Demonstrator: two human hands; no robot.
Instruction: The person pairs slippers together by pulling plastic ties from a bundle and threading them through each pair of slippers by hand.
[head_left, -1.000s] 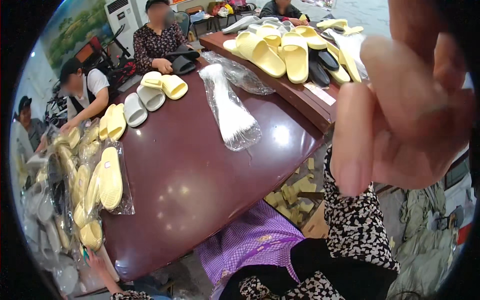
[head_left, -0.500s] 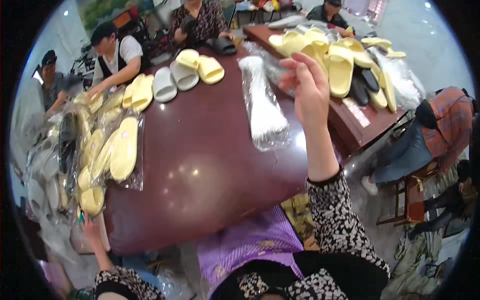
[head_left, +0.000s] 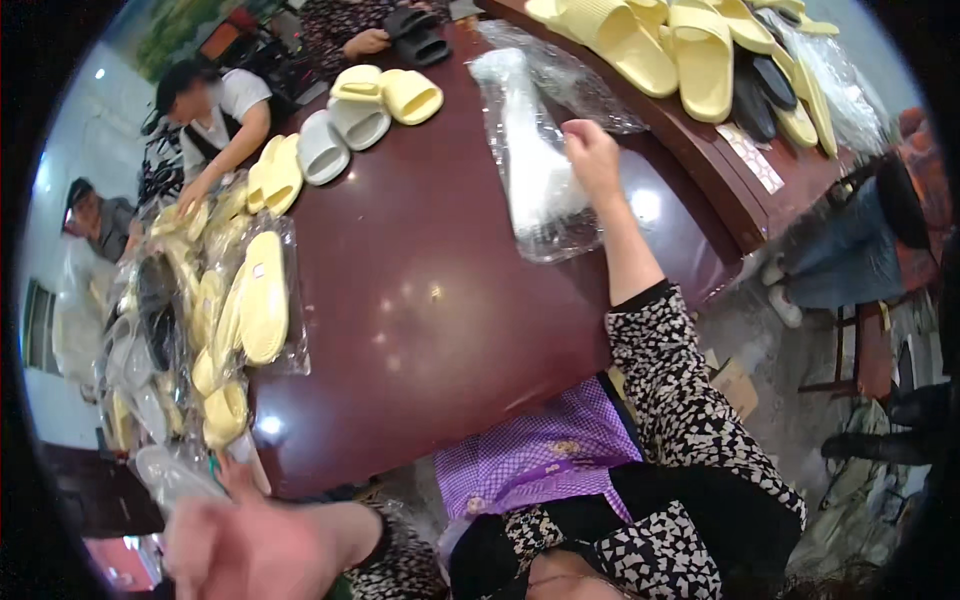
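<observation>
My right hand (head_left: 597,165) is closed in a pinch at the right edge of a clear plastic bag (head_left: 540,190), which lies flat and shiny on the table. Low at the left, my left hand (head_left: 245,545) is raised close to the camera and smeared by motion, so its fingers do not show. Just behind it another hand (head_left: 240,478) is partly hidden beside a small yellow slipper (head_left: 225,415); whose it is I cannot tell. Near these hands lie a bagged yellow slipper (head_left: 265,300) and several other bagged slippers.
Yellow slides (head_left: 411,97) and grey slides (head_left: 323,148) line the far left of the dark red table (head_left: 430,330). A raised board at the right bears a yellow slipper pile (head_left: 700,60). A co-worker (head_left: 215,125) handles bags at left; another's hand (head_left: 367,43) is near black slides (head_left: 417,40).
My right hand has gone from spread fingers in the air to a pinch at the bag. A blurred left hand has come up near the camera. The view has shifted.
</observation>
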